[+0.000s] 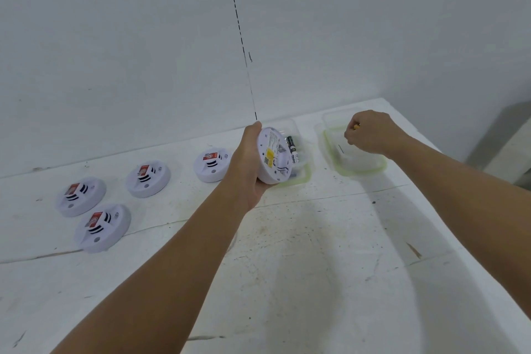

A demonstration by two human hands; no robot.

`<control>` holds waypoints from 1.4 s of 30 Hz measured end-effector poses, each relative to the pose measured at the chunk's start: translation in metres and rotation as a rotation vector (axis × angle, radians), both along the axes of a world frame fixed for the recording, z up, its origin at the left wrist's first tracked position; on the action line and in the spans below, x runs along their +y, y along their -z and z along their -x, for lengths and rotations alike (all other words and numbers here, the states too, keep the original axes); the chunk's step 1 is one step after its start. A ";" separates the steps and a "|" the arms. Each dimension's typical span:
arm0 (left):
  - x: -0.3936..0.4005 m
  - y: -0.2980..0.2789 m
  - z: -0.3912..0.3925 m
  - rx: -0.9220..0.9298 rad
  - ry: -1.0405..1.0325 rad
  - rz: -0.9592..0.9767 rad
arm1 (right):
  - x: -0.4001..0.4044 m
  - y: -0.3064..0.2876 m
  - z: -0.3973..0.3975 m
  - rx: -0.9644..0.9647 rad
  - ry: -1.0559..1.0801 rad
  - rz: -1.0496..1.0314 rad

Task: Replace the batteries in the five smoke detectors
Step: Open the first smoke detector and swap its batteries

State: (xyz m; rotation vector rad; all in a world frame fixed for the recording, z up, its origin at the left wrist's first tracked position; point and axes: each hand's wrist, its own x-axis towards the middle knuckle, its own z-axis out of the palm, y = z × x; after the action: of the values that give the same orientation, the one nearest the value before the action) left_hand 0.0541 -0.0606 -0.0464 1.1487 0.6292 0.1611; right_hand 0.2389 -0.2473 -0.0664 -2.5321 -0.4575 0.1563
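Flanking the held detector (273, 156): four detectors (94, 227), two clear containers (355, 165).

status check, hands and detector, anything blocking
Left hand grips one smoke detector, back up. Right hand pinches something small over the right container. Nothing blocking.

Four smoke detectors (81, 196) on table: white, red label, black slot stripes. Held detector (273, 156): white back, yellow sticker. Battery (290, 144): black, white band. Two clear tubs (356, 169): pale green rims. Table (316, 267): white, brown speckles, scuffs. Wall (115, 37): pale grey, thin dark seam.
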 end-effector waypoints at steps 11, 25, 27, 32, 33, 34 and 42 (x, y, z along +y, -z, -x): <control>0.011 -0.006 0.008 0.002 -0.085 0.041 | 0.006 -0.008 0.002 0.247 0.043 -0.123; 0.049 0.005 0.020 -0.025 -0.198 0.089 | 0.062 -0.029 0.039 -0.130 -0.315 -0.104; 0.052 0.007 0.022 -0.018 -0.207 0.100 | 0.075 -0.023 0.040 -0.135 -0.398 -0.030; 0.061 0.009 0.022 -0.024 -0.202 0.129 | 0.102 -0.010 0.040 -0.137 -0.457 0.215; 0.063 0.010 0.022 -0.025 -0.192 0.133 | 0.105 -0.009 0.041 -0.136 -0.466 0.256; 0.064 0.010 0.022 -0.023 -0.180 0.138 | 0.109 -0.008 0.041 -0.131 -0.478 0.295; 0.071 0.015 0.022 -0.015 -0.157 0.176 | 0.122 -0.011 0.038 -0.080 -0.593 0.538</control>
State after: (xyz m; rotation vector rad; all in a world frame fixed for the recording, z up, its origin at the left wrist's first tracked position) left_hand 0.0326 0.0103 -0.0611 0.9278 0.7065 0.2433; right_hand 0.2012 -0.1248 -0.0550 -2.8355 -1.3461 0.4495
